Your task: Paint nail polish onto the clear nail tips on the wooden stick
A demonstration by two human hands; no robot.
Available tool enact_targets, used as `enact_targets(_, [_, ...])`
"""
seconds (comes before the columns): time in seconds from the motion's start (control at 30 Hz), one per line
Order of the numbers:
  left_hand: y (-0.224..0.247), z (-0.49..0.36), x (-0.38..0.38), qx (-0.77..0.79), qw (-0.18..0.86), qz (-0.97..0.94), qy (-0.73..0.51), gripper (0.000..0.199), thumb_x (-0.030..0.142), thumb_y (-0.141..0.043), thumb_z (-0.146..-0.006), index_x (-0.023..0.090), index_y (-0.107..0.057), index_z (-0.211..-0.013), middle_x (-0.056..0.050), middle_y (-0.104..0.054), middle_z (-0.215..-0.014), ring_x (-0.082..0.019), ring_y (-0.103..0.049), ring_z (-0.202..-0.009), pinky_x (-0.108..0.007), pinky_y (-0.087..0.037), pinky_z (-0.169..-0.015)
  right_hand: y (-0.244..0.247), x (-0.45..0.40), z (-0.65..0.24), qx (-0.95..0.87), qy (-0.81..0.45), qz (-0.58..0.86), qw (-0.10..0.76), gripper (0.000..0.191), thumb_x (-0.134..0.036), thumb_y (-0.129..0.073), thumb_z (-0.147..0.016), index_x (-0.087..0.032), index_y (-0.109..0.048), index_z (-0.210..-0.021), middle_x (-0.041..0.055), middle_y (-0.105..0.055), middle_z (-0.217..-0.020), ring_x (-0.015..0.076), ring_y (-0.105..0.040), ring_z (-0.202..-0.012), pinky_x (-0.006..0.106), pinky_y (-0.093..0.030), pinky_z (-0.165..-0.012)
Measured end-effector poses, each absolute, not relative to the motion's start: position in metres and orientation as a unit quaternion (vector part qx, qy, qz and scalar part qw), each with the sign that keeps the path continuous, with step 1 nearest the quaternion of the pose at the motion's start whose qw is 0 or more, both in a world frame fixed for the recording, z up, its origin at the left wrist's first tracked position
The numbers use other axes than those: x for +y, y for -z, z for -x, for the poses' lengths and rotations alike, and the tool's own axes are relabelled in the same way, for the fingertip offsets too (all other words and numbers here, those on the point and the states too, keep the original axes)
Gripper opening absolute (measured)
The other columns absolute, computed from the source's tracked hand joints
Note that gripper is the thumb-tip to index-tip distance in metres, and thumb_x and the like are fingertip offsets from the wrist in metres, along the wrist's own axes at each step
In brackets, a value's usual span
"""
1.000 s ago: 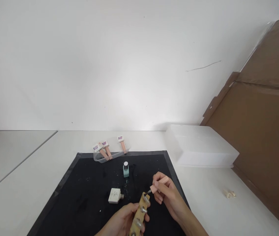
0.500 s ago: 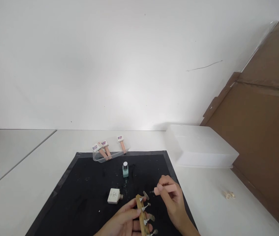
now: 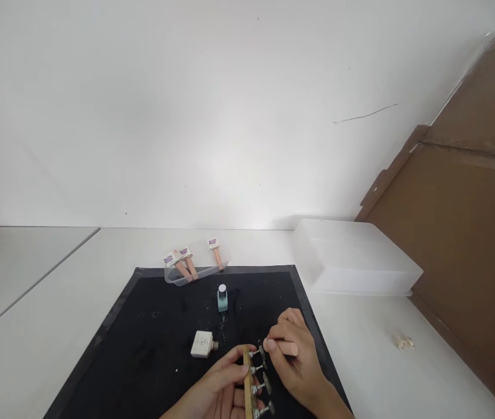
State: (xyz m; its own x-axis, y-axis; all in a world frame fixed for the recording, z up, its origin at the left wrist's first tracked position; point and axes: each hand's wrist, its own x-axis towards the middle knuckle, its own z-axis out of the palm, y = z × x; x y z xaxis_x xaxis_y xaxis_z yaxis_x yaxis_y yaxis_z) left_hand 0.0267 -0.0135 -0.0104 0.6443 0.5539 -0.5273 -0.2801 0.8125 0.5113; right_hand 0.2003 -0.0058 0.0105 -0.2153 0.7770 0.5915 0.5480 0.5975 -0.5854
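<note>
My left hand (image 3: 225, 384) is closed around a narrow wooden nail tip stand (image 3: 248, 381), whose metal clips carry several nail tips (image 3: 267, 382) facing right. Pinched in my right hand (image 3: 297, 361) is a nail polish brush with a pink cap handle (image 3: 288, 348); its bristle end points left, close to the topmost nail tip, and whether it touches cannot be made out. Left of the stand, an open white polish bottle (image 3: 202, 344) lies on its side on the black mat (image 3: 142, 331). Behind it a teal polish bottle (image 3: 222, 298) with a silvery cap stands upright.
At the mat's back edge a clear shallow tray (image 3: 180, 281) holds several pink-capped bottles (image 3: 188, 265). A white translucent box (image 3: 360, 256) sits at the back right. Small cream rings (image 3: 403, 342) lie on the white table at right, beside a cardboard panel (image 3: 465, 250).
My right hand has brought the brush leftward and slightly down, up to the topmost nail tip. My left hand has turned the stand more upright, its clips now facing right.
</note>
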Motion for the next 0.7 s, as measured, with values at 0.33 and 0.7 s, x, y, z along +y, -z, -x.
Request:
enact_targets(0.33, [0.0108, -0.0272, -0.0150, 0.346, 0.884, -0.201, -0.242, 0.054, 0.030, -0.060, -0.073, 0.018, -0.038, -0.121, -0.002, -0.065, -0.074, -0.014, -0.063, -0.063, -0.028, -0.041, -0.065, -0.0130, -0.0055, -0.1993, -0.784, -0.110, 0.442, 0.423, 0.018, -0.012, -0.047, -0.079, -0.020, -0.044, -0.063, -0.0011, -0.047, -0.057, 0.0169, -0.046, -0.062, 0.032, -0.034, -0.060])
enact_targets(0.7, [0.0048, -0.0285, -0.0176, 0.352, 0.878, -0.194, -0.260, 0.041, 0.025, -0.053, -0.078, 0.019, -0.043, -0.117, -0.003, -0.065, -0.073, -0.014, -0.063, -0.065, -0.029, -0.041, -0.066, -0.0148, -0.0039, -0.1984, -0.783, -0.124, 0.430, 0.431, 0.020, -0.011, -0.048, -0.077, -0.020, -0.044, -0.059, -0.0014, -0.048, -0.055, 0.0157, -0.045, -0.056, 0.031, -0.034, -0.057])
